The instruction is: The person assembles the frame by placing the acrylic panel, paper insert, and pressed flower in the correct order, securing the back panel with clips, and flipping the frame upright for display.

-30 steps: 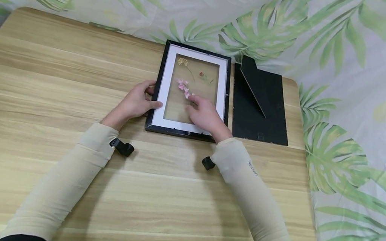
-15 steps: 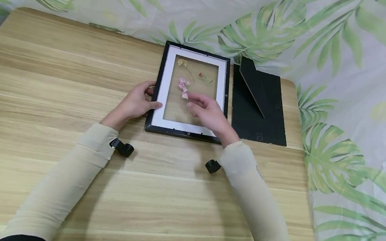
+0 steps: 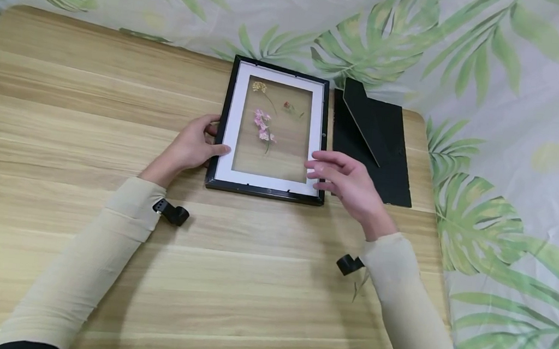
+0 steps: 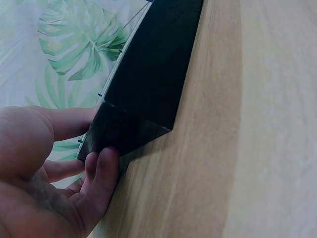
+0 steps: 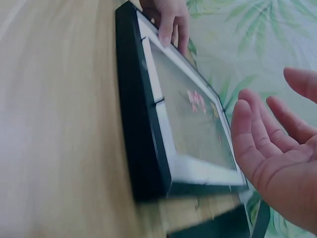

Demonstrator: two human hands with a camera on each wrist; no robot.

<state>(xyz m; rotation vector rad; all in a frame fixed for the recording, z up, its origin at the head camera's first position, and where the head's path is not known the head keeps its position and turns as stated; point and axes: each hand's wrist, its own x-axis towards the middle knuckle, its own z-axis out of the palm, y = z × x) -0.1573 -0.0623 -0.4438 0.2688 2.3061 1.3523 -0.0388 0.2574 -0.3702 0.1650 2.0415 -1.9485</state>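
Note:
A black picture frame with a white mat lies on the wooden table. Behind its clear pane show a pink flower sprig at left of the middle, a yellow flower at upper left and a small red flower at upper right. My left hand grips the frame's left side, thumb over the mat; the left wrist view shows its other fingers against the black outer wall. Holding nothing, my right hand hovers over the lower right edge, fingers loosely bent and spread.
To the right of the frame lies a black backing board with its stand leg folded out. A thin twig shows below the right wrist camera. Leaf-patterned cloth hangs behind and right of the table.
My right hand has let go of the pink sprig, which rests more upright inside the frame, and has moved right to the frame's edge. My left hand keeps its hold.

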